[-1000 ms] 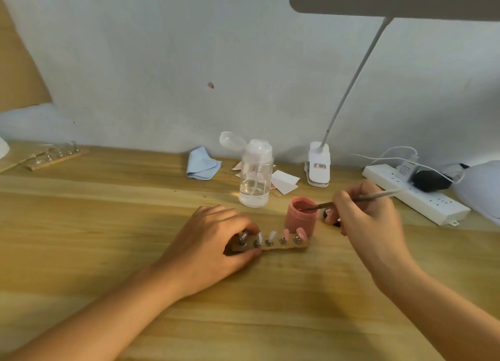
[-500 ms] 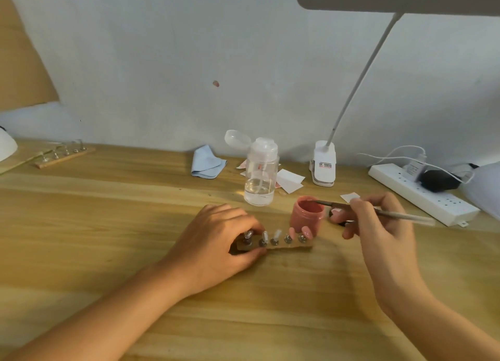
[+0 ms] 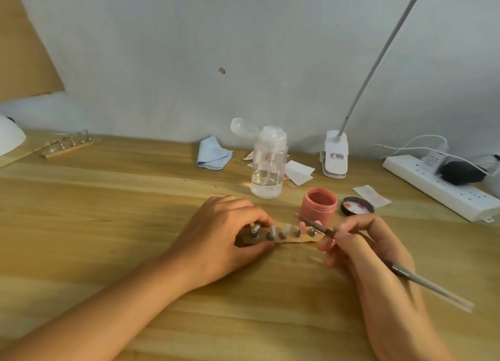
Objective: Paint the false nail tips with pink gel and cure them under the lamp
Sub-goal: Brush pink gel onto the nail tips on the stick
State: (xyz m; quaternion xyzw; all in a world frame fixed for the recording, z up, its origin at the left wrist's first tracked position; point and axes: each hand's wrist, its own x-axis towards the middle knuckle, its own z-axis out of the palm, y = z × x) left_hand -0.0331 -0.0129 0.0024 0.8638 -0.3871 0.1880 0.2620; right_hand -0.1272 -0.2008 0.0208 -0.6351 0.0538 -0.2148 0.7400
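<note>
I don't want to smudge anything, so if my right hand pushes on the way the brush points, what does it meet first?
Probably the false nail tips on the wooden strip: the brush in the right hand aims left and away at them. Height above them is unclear.

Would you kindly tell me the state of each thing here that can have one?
pink gel jar: open, upright.
jar lid: off, lying inside up right of the jar.
pump bottle: cap flipped open, partly filled.
nail tip holder: flat on the table, left end gripped by left hand.
brush: pinched by right hand, tip over the holder.
power strip: plugs inserted.
</note>
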